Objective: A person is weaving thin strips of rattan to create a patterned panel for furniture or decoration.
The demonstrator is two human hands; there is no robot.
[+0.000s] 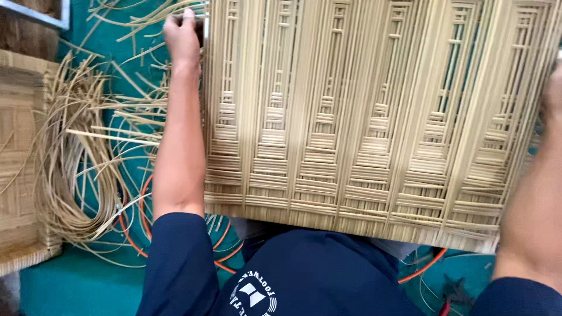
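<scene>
Across my lap, over teal floor point(76, 287): big woven cane panel point(374, 117), held near flat, tilted toward me. Reads light & stiff across weave, but thin slats prob. snap if bent; best grip at solid edges, not open lattice. L hand point(182, 35) at far left corner, fingers curled tight onto panel edge. R hand point(553, 93) at right edge, mostly out of frame; can't tell finger state. Loose cane strips point(76, 175) coiled left, orange cord point(137, 248) beneath.
</scene>
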